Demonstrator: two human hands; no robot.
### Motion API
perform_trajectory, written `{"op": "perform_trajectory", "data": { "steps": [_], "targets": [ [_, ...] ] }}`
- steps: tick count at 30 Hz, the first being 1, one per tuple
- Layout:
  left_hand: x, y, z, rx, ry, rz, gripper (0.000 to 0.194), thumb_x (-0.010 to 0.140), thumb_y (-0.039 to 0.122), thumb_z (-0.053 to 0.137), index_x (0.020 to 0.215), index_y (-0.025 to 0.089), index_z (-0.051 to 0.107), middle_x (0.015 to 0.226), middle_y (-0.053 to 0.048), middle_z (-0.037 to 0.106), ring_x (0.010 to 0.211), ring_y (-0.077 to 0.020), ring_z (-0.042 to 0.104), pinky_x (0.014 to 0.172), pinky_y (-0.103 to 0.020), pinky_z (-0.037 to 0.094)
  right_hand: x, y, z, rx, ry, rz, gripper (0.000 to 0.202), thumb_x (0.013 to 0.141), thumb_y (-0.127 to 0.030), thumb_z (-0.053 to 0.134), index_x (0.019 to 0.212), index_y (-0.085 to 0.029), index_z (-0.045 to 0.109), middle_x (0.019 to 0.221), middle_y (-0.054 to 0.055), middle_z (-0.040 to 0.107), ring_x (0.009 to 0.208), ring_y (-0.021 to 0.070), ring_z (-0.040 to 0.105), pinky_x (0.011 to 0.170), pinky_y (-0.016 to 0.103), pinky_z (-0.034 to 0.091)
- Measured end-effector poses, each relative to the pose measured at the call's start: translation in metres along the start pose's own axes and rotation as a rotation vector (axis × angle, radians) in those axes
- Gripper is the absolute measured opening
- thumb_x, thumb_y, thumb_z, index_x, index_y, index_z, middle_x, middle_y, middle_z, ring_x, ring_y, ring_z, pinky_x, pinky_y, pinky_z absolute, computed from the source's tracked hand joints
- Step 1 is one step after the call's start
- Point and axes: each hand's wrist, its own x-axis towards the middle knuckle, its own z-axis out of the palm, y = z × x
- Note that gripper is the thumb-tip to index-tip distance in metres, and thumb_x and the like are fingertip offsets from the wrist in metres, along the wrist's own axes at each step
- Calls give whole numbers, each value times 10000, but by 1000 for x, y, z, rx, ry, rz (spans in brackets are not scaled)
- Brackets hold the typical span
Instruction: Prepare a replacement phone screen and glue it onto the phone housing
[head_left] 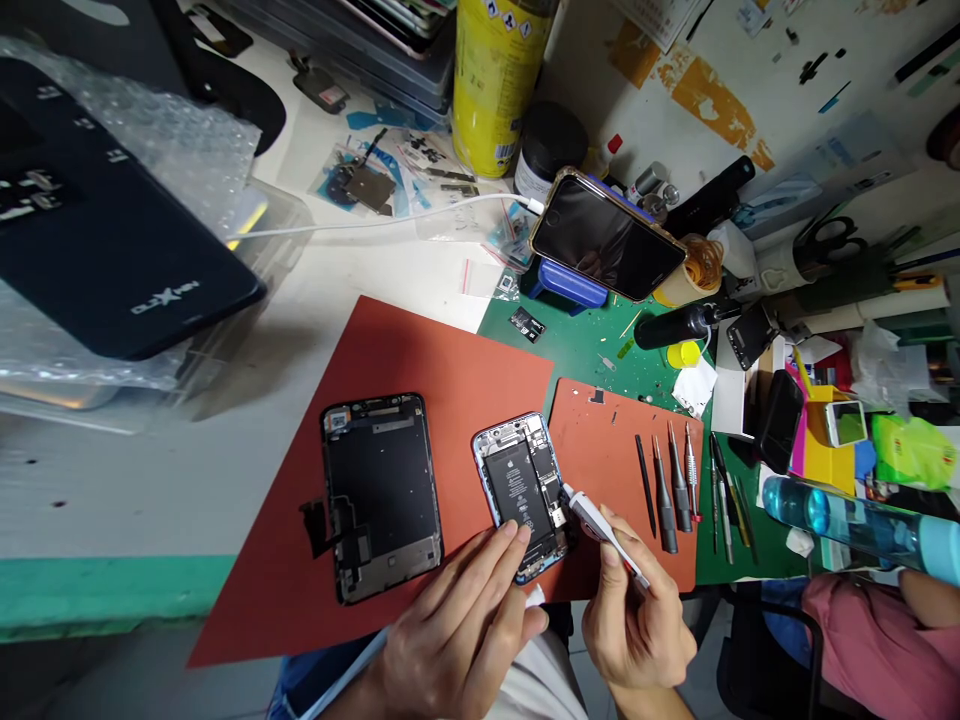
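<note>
An opened phone body (pixel 525 480) with its battery and circuit board bared lies on the red mat. Across its lower left part rest the outstretched fingertips of my left hand (pixel 465 620). Something small and white (pixel 535 597) shows beside that hand's thumb; I cannot tell whether it is held. My right hand (pixel 637 610) is closed around a slim white tube (pixel 604 528) with a narrow nozzle. The nozzle tip is at the right edge of the phone body. To the left lies a detached phone screen (pixel 386 500), inner side up, with its flex cable sticking out.
Tweezers and several slim tools (pixel 675 480) lie on the right part of the red mat (pixel 480 360). A charging phone (pixel 607 235) leans on a blue stand (pixel 566 285) behind. A dark boxed panel (pixel 127 250) juts in at left. A bottle (pixel 847 515) and a seated person (pixel 877 640) are at right.
</note>
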Motion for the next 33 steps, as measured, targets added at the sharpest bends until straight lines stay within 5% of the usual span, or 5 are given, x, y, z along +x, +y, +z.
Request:
{"op": "perform_trajectory", "data": {
  "steps": [10, 33],
  "targets": [
    [4, -2, 0, 18, -2, 18, 294, 1130, 185, 493, 913, 92, 668, 1040, -263, 842, 1079, -351, 837, 878, -424, 698, -1, 1, -4, 12, -20, -23, 528, 912, 86, 738, 1398, -121, 721, 1172, 102, 845, 991, 264, 859, 826, 374, 751],
    [4, -1, 0, 20, -9, 21, 282, 1126, 170, 500, 927, 80, 679, 1047, -273, 839, 1099, -349, 832, 891, -425, 697, -8, 4, -13, 49, -55, 30, 454, 934, 70, 714, 1344, -127, 721, 1187, 106, 843, 1023, 284, 859, 872, 416, 751]
  ]
}}
